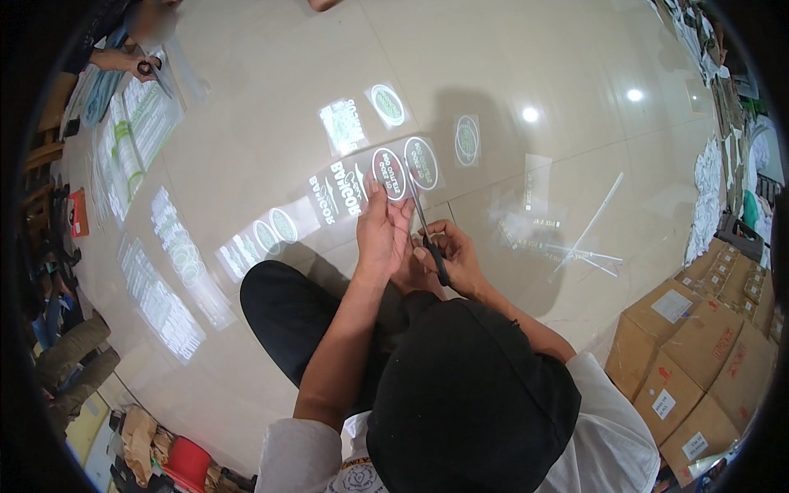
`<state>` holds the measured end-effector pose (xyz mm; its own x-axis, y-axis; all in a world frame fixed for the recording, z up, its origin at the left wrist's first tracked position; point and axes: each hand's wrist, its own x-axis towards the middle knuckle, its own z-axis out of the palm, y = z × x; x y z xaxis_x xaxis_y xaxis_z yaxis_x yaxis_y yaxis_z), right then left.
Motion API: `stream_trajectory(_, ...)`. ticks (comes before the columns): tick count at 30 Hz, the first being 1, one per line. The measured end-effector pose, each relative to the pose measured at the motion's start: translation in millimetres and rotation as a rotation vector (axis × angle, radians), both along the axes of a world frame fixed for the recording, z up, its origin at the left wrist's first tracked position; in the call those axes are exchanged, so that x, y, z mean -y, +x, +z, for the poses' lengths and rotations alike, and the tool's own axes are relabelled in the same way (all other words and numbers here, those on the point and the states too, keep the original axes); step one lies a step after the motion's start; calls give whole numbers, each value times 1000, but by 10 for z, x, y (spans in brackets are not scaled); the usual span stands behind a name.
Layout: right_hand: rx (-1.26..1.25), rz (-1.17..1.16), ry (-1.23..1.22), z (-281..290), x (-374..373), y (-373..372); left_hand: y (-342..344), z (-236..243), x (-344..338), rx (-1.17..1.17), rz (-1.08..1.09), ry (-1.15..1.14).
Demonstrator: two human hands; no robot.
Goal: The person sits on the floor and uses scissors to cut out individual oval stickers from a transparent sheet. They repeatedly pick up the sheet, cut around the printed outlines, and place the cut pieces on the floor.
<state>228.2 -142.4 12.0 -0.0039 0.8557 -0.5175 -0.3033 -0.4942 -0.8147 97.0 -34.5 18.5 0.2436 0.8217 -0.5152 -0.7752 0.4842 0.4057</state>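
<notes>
A see-through film strip [335,189] printed with white lettering and oval designs is held by my left hand [380,234], thumb on top near its lower edge. My right hand [450,256] is closed round the dark handles of a pair of scissors [435,256]. Their blades reach up to the strip, between the two ovals at its right end. Whether the blades are apart is hard to make out. Just beyond the strip lie a cut oval piece [387,106] and a piece with white lettering [342,128]. Another oval piece [467,140] rests to the right.
Overlapping printed films [191,261] and another printed strip [267,238] lie on the tiled floor [271,99] at left. Thin offcuts [588,253] are scattered right, before stacked cardboard boxes [686,361]. At upper left, another person's hand [122,62] holds scissors [154,72] by more film.
</notes>
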Motion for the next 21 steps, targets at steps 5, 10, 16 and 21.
stream_trajectory(5, 10, -3, -9, 25, -15, 1, 7, 5, 16, -30, 4, -39)
stream_trajectory(10, 25, -11, -22, 41, -27, 2, 4, -35, 22, -18, -15, -19)
stream_trajectory(16, 51, -33, -43, 90, -35, 10, 38, 41, -9, -21, -25, 17)
stream_trajectory(21, 60, -36, -52, 122, -32, 19, 59, 65, -15, -11, -35, 47)
